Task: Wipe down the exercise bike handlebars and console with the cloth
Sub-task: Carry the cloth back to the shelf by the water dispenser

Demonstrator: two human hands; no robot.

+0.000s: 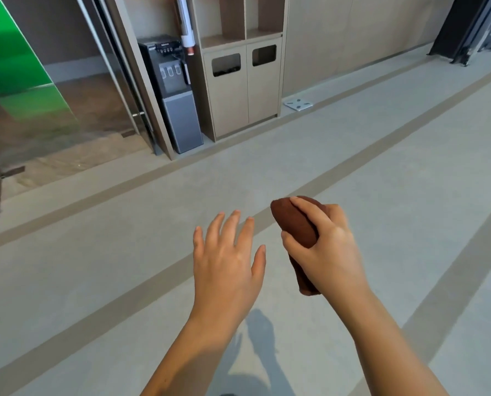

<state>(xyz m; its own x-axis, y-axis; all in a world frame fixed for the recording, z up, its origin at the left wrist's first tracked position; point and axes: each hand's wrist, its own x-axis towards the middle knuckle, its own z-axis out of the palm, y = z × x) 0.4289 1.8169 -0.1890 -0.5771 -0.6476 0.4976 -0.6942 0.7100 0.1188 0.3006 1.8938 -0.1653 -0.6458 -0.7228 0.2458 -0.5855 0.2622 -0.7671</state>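
A rolled brown cloth (293, 224) is gripped in my right hand (330, 250), held out in front of me above the floor. Its lower end pokes out under my palm. My left hand (227, 261) hovers just left of it, palm down, fingers spread, holding nothing. The two hands are a short gap apart. No exercise bike, handlebar or console shows in the head view.
Grey floor with brown stripes (152, 281) stretches ahead. Against the far wall stand a water dispenser (173, 92) and a beige cabinet with two bin openings (241, 87). A white scale (298, 104) lies on the floor. Dark equipment (473, 27) stands at top right; a glass door (67, 81) is on the left.
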